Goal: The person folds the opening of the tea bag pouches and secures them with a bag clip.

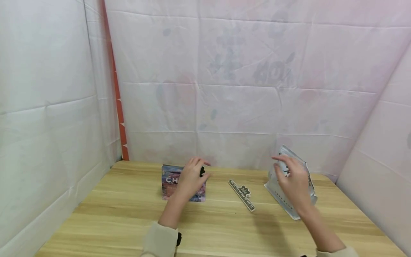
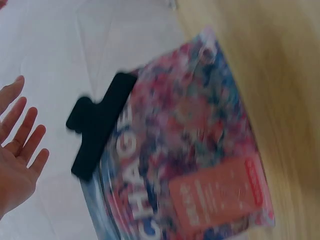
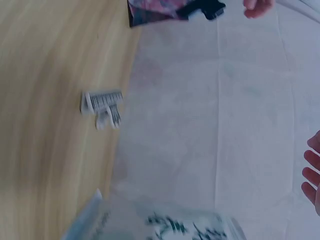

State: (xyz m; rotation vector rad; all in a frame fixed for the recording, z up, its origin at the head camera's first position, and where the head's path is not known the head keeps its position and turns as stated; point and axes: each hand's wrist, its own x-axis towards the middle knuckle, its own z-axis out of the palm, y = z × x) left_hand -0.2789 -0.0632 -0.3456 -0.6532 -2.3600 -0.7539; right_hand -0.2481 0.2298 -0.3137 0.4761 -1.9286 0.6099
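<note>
A colourful pink-and-blue pouch [image 1: 170, 185] stands at the back left of the wooden table [image 1: 128, 221], with a black clip [image 2: 95, 132] on its top edge. My left hand [image 1: 192, 177] hovers just in front of the clip with its fingers spread; in the left wrist view the left hand [image 2: 17, 150] is clear of the pouch [image 2: 200, 165]. A white pouch with dark print [image 1: 306, 185] stands at the right. My right hand [image 1: 289, 175] is held up beside its top with straight fingers, and the right wrist view shows the fingertips [image 3: 312, 172] apart from the white pouch [image 3: 160, 227].
A long clip printed like piano keys [image 1: 241, 195] lies on the table between the two pouches, also seen as the piano-key clip [image 3: 102, 106] in the right wrist view. White cloth walls [image 1: 244, 89] close in the back and both sides. The table's front half is bare wood.
</note>
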